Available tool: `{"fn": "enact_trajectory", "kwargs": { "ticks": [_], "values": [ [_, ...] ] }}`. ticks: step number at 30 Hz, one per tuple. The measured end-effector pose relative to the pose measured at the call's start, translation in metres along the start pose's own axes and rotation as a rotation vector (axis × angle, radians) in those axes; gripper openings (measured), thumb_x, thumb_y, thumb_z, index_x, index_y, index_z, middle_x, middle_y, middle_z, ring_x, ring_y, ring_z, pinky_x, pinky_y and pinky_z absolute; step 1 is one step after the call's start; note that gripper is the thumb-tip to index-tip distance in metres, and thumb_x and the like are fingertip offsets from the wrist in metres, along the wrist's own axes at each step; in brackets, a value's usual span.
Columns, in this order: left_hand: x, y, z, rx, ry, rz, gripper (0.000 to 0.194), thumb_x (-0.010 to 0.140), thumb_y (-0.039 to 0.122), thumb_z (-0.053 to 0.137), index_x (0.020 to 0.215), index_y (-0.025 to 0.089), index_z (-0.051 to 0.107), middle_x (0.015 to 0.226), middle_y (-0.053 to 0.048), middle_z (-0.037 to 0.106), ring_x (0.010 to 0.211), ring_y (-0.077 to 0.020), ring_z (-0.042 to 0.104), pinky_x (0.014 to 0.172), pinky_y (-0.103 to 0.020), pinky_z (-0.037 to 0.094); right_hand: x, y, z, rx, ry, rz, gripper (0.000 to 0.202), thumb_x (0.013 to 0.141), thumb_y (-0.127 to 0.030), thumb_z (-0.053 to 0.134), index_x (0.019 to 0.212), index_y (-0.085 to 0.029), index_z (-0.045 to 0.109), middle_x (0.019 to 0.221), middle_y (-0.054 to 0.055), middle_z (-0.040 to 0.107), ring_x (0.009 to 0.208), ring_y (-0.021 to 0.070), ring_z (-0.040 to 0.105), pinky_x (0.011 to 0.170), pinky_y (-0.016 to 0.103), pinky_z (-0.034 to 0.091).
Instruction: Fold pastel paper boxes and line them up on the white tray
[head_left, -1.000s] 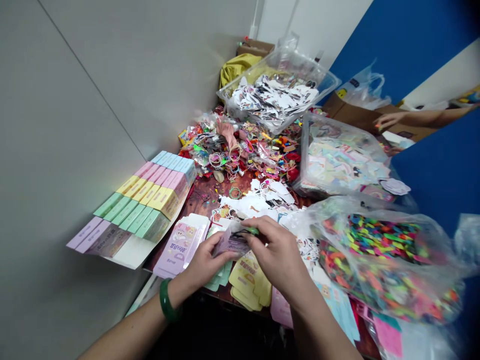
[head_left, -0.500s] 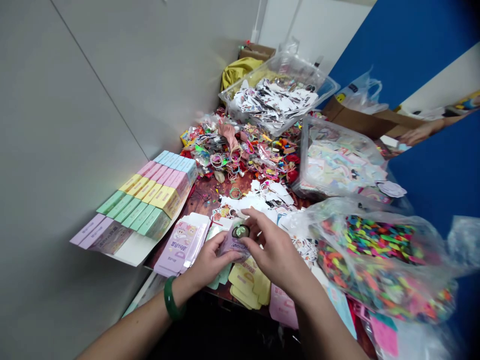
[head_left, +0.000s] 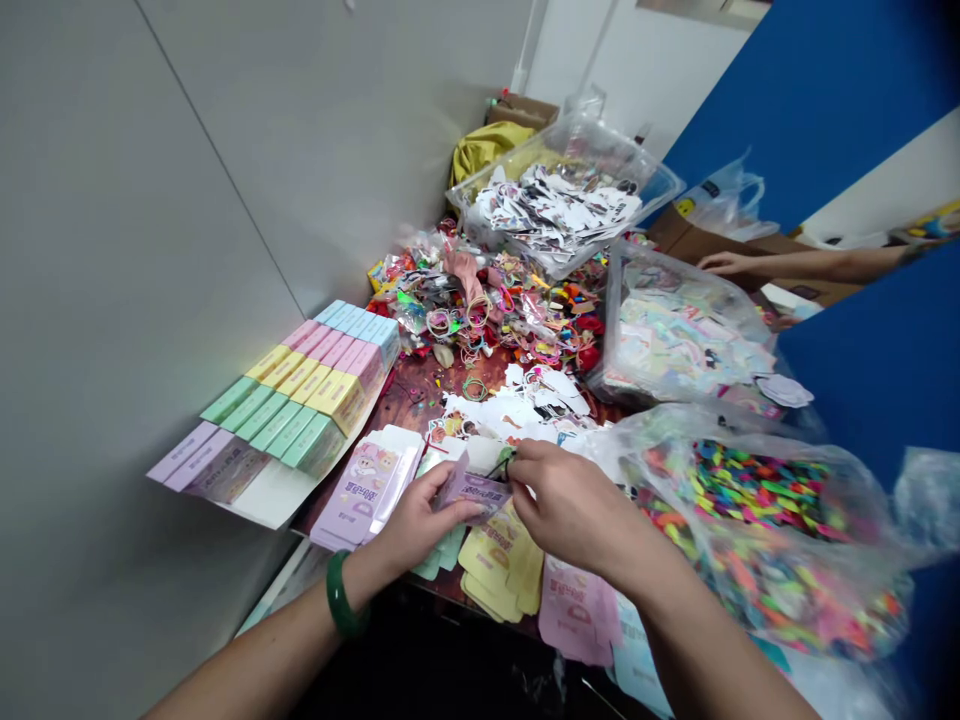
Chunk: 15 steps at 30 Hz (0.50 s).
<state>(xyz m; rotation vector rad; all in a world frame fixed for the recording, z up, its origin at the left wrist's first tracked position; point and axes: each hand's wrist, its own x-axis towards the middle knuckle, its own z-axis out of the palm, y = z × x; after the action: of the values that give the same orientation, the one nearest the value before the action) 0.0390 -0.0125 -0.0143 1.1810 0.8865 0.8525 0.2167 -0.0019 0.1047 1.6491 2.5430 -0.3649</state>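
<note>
My left hand, with a green bangle on its wrist, is closed on a small purple printed box. At the box's right end, my right hand pinches a dark hair tie that looks partly inside the box's upper opening. Under my hands lie flat yellow cartons, pink cartons and a few green ones. Flat purple cartons are stacked beside my left hand. White paper cutouts are spread just beyond.
Rows of coloured boxes stand on a sheet at left. Hair ties and trinkets are heaped at the back. Clear bins hold white cutouts and pastel stickers. A bag of bright pieces is at right. Another person's arm reaches in behind.
The dark hair tie has gone from lying over the box's face to its right end, pinched by my right hand. The box has turned. The other person's arm has moved left.
</note>
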Motion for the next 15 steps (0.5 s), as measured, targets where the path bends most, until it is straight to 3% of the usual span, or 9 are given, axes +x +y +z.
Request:
{"fn": "enact_trajectory", "kwargs": {
  "ticks": [6,15],
  "values": [
    [-0.001,0.004,-0.004,0.126,-0.008,0.043,0.033,0.077,0.031,0.068,0.108,0.020,0.062,0.097,-0.001,0.065,0.092,-0.0180,0.058,0.083,-0.027,0.045,0.007,0.003,-0.006,-0.084,-0.177,-0.053,0.019,0.077,-0.011,0.047,0.076,-0.017,0.065,0.080,0.006,0.063,0.069,0.0159,0.059,0.055,0.026,0.030],
    [0.002,0.002,-0.009,0.132,-0.012,0.039,0.031,0.078,0.028,0.066,0.108,0.020,0.061,0.100,-0.002,0.064,0.094,-0.0187,0.058,0.085,-0.028,0.043,0.013,0.009,-0.009,0.007,-0.248,-0.105,0.020,0.078,-0.012,0.047,0.082,-0.019,0.065,0.084,0.006,0.067,0.074,0.0176,0.061,0.056,0.025,0.031]
  ]
}}
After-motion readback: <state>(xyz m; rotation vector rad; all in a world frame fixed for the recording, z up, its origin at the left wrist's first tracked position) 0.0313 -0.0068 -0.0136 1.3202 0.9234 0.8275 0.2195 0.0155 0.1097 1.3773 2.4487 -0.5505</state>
